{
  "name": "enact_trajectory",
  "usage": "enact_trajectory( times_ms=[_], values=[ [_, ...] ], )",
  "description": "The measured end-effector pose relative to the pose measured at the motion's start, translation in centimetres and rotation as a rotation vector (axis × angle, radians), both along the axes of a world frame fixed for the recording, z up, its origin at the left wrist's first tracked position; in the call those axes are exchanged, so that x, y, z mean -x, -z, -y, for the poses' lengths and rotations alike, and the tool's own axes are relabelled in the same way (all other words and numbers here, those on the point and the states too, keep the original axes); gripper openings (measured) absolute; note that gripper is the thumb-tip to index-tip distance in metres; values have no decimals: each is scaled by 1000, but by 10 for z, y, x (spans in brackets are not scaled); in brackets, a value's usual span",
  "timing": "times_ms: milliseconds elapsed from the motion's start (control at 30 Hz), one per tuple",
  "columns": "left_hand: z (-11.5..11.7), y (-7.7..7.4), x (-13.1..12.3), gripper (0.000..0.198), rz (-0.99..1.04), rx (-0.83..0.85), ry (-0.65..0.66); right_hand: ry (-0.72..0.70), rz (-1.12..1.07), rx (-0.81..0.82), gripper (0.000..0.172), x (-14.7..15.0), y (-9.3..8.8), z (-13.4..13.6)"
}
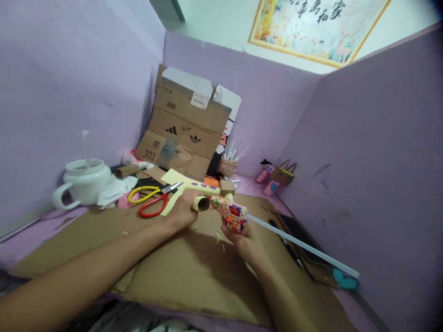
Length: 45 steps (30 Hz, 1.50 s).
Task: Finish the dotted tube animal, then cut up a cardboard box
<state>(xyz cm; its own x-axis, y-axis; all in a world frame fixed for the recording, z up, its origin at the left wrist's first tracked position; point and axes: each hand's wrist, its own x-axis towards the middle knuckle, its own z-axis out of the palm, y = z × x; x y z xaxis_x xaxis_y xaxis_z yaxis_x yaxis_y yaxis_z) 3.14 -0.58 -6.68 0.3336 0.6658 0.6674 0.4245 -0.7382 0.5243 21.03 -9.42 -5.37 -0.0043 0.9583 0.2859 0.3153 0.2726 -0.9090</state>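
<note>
The person's left hand (185,207) is wrapped around a short cardboard tube (200,203) with a pale yellow outside, its open end turned to the right. The right hand (244,240) is curled around the grip of a floral-patterned glue gun (230,211), on which a small red light glows. The gun's front end sits right at the mouth of the tube (whether the two touch cannot be told), and a long translucent glue stick (304,244) juts from its back, slanting down to the right. Both hands are above a brown cardboard sheet (194,281) laid over the pink table (27,242).

Just beyond the left hand lie scissors (166,189) with one yellow and one red handle, their blades over pale yellow paper (172,177) marked with purple spots. Farther left stands a white pot (88,177) with a stick upright in it. A flattened carton (190,120) leans at the back, near a small basket (227,168) of white sticks. A teal heart shape (345,280) lies at the far right.
</note>
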Motion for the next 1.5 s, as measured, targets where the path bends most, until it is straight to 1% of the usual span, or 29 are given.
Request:
enact_trajectory(
  times_ms=[267,533,800,1100,1333,1433,1500],
  values=[
    [1,-1,0,30,6,-10,1,25,-4,8,15,0,0,-1],
    [4,-4,-1,31,-1,-26,1,46,-10,23,10,-1,3,0],
    [5,-6,-2,32,-14,-31,-5,62,-40,41,12,-2,5,0],
    [3,-4,-2,36,-26,-26,-15,34,9,70,13,-3,4,1],
    [7,-7,-3,39,-33,-24,-15,61,36,86,15,-2,0,4],
    [7,-7,-3,40,-35,-27,-20,81,45,93,14,-2,1,4],
    [7,-7,-3,40,-35,-26,-20,71,38,87,14,-2,3,3]
  ],
)
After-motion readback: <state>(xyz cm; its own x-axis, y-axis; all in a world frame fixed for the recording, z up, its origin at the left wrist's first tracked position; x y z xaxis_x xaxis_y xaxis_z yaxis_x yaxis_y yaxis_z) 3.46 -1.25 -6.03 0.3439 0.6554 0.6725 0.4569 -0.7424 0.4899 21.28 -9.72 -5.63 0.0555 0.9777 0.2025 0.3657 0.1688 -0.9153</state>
